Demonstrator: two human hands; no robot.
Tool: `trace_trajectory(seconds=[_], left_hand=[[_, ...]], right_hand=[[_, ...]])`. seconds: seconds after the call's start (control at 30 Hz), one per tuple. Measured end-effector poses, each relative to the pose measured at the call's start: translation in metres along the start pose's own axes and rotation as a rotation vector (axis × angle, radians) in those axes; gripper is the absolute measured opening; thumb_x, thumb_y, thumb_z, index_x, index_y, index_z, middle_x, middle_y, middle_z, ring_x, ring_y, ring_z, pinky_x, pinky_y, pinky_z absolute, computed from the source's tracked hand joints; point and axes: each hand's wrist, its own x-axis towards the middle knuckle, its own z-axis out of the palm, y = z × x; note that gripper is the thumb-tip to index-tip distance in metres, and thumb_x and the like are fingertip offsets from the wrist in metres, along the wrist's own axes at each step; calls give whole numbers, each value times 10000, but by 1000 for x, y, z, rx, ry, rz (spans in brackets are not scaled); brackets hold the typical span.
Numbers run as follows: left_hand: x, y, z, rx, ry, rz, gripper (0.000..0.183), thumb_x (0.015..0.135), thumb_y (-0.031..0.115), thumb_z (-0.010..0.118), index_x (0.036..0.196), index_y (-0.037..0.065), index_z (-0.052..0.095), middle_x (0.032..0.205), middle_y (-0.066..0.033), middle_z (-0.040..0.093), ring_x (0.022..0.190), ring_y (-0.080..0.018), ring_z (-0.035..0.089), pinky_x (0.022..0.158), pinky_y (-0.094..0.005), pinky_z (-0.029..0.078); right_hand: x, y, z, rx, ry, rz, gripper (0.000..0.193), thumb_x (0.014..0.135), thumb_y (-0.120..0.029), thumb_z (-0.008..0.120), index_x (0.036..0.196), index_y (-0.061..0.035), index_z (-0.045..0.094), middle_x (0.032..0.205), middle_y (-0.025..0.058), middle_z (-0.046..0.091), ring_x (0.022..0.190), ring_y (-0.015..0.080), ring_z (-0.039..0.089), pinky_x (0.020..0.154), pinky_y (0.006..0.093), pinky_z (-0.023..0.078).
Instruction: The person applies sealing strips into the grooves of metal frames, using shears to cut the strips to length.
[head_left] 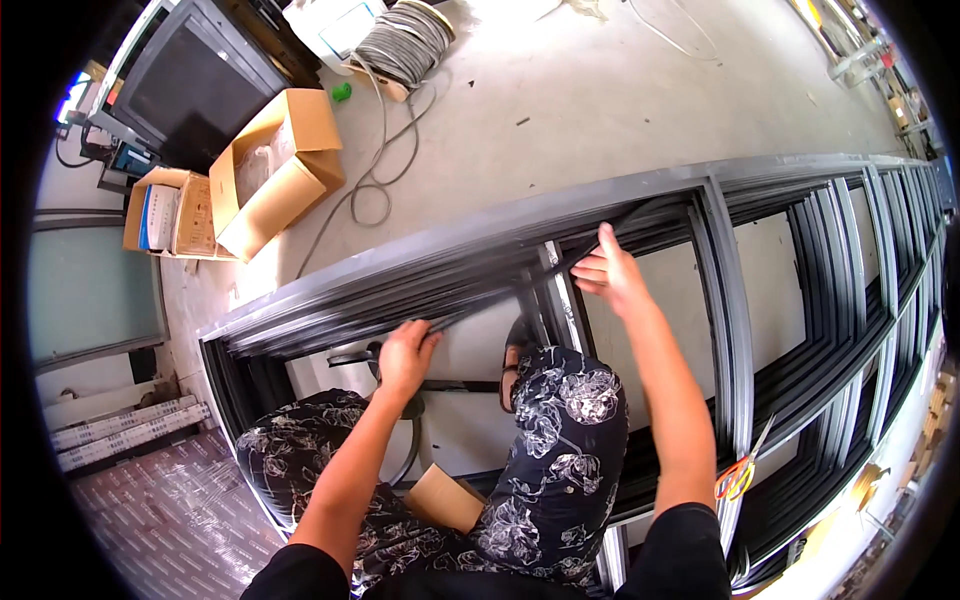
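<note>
A thin black flexible strip (483, 305), blurred by motion, runs slantwise between my two hands over the stacked dark grey metal frames (735, 330). My left hand (405, 355) is closed around its lower left end, above my knees. Farther up and right, my right hand (615, 275) has the strip passing between thumb and fingers, beside a crossbar (562, 300) of the top frame. The strip continues past it toward the frame's far rail (500, 226). More dark strip hangs in a loop (412, 430) below my left hand.
Scissors (738, 475) with orange and yellow handles rest on the frame right of my right forearm. Beyond the frames, a spool of grey cord (405, 45) trails cord on the floor near cardboard boxes (275, 185). A cardboard piece (445, 497) is between my legs.
</note>
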Motion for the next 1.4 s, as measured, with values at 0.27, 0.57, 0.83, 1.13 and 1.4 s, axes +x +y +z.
trace_trajectory(seconds=[0.27, 0.57, 0.83, 1.13, 1.4], left_hand=[[30, -3, -17, 186, 228, 25, 185, 776, 114, 693, 921, 63, 591, 819, -124, 553, 801, -344, 565, 676, -443, 476], [11, -26, 0, 219, 243, 45, 290, 710, 31, 684, 990, 65, 616, 865, -94, 573, 841, -320, 576, 712, -426, 491], [11, -26, 12, 179, 245, -61, 187, 783, 106, 698, 930, 58, 592, 818, -121, 551, 811, -344, 564, 679, -449, 466], [34, -34, 13, 184, 253, -83, 198, 857, 182, 678, 824, 51, 534, 768, -135, 544, 773, -360, 565, 673, -464, 464], [33, -42, 9, 172, 190, -117, 173, 839, 180, 691, 808, 69, 562, 784, -134, 588, 799, -351, 607, 686, -459, 500]], right_hand=[[-41, -98, -38, -1712, 593, -1244, 705, 723, -173, 808, 1349, -94, 493, 1283, 139, 556, 1190, 323, 519, 1015, 442, 410], [26, -110, -38, -1887, 218, -1201, 588, 681, -123, 807, 1211, -87, 556, 1040, 74, 634, 1069, 268, 576, 1012, 415, 425], [17, -109, -12, -1985, 263, -1118, 568, 676, -242, 830, 1137, -57, 554, 1052, 94, 631, 1068, 250, 577, 960, 411, 431], [14, -87, 30, -1848, 245, -1282, 522, 673, -377, 823, 1016, -62, 587, 1011, 90, 637, 1042, 279, 577, 973, 426, 411], [0, -67, 71, -1766, 196, -1340, 510, 644, -343, 846, 999, -72, 600, 976, 77, 637, 1013, 275, 585, 941, 407, 426]])
